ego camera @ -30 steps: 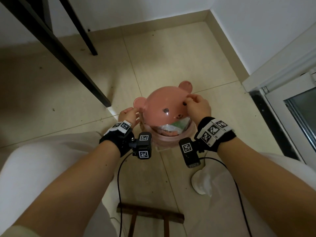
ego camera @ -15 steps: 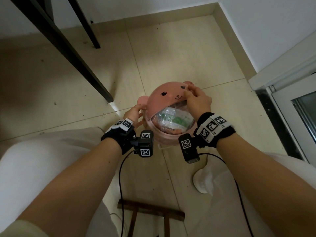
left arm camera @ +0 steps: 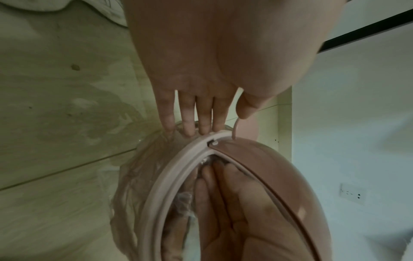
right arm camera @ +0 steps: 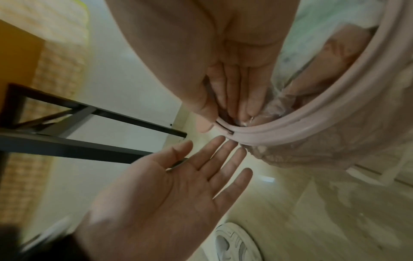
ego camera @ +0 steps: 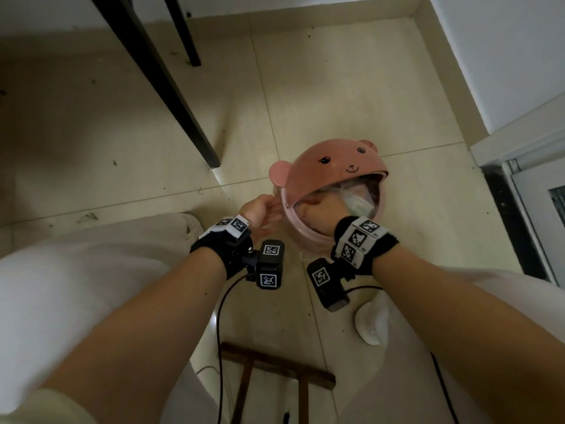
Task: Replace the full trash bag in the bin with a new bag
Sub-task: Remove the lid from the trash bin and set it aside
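A pink bin [ego camera: 301, 237] stands on the tiled floor, and its bear-face lid [ego camera: 333, 166] is swung up and back. A clear bag [left arm camera: 138, 176] is folded over the pink rim ring [left arm camera: 170, 167] and holds white and green rubbish [ego camera: 357, 200]. My left hand [ego camera: 267, 208] is outside the bin's left side, its straight fingertips [left arm camera: 194, 128] touching the bag just under the rim. My right hand [ego camera: 319, 209] reaches into the opening. Its fingers [right arm camera: 236, 98] lie straight against the inside of the rim ring [right arm camera: 290, 130], with the thumb at the ring's outer edge. Neither hand holds anything.
Black table legs [ego camera: 171, 96] slant across the floor to the left of the bin. A door frame [ego camera: 526, 194] and a white wall close off the right. A white shoe [ego camera: 371, 325] and a wooden stool frame [ego camera: 275, 368] are near my knees.
The lid has swung further up and back, and the opening now faces me. My right hand left the lid and went down into the bin. My left hand stayed at the bin's left side.
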